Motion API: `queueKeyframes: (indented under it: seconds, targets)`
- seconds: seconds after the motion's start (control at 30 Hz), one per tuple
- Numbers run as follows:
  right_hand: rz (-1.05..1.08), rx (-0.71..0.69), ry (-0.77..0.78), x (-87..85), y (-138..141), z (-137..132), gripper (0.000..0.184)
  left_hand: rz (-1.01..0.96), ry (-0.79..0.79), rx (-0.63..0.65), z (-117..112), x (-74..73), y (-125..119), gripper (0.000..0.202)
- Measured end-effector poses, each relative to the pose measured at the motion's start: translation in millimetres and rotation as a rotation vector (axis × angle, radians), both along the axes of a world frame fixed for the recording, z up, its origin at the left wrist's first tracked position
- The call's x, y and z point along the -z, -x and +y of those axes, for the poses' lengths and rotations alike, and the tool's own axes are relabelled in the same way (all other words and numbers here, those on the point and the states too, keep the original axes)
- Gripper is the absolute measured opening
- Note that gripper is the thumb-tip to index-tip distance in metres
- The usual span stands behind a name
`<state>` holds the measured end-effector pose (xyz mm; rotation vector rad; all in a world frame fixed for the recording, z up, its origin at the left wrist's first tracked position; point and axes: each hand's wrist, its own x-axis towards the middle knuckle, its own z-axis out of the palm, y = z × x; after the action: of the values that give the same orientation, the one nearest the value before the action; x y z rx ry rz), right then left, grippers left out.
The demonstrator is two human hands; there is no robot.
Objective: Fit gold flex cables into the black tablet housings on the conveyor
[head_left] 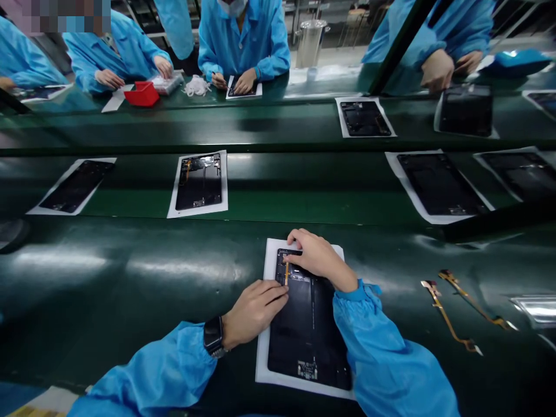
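An opened tablet housing, black inside, lies on a white sheet in front of me. A thin orange flex cable runs lengthwise near its upper left part. My left hand comes over the housing's left edge, fingers stretched out and close together, their tips by the cable's lower end. Over the top edge reaches my right hand, its thumb on the cable's upper end and its index finger bent above. What lies beneath the right fingertips is hidden. A small circuit board shows at the housing's bottom.
Two loose flex cables lie on the green bench to the right. Beyond, more housings on sheets, including one with an orange cable, rest along a green strip. Co-workers in blue sit opposite, near a red bin. A dark post slants at right.
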<state>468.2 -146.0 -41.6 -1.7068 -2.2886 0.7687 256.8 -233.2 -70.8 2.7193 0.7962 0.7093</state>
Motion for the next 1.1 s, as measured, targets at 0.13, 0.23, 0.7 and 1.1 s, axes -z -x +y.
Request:
queueKeyframes:
  seconds: [0.13, 0.23, 0.7, 1.1]
  targets:
    - [-0.008, 0.006, 0.013, -1.7, 1, 0, 0.029, 0.009, 0.008, 0.007, 0, 2.5, 1, 0.019]
    - [-0.014, 0.003, 0.017, -2.0, 1, 0, 0.029, 0.016, 0.005, 0.012, -1, 3.6, 1, 0.019]
    - [-0.014, -0.001, 0.003, -0.7, 0, 0, 0.029, 0.071, -0.006, 0.02, 0, 1.9, 0, 0.023]
    - [0.002, -0.005, 0.013, -5.3, -4, -2, 0.02, 0.054, 0.082, 0.052, 4, -7.3, 1, 0.024]
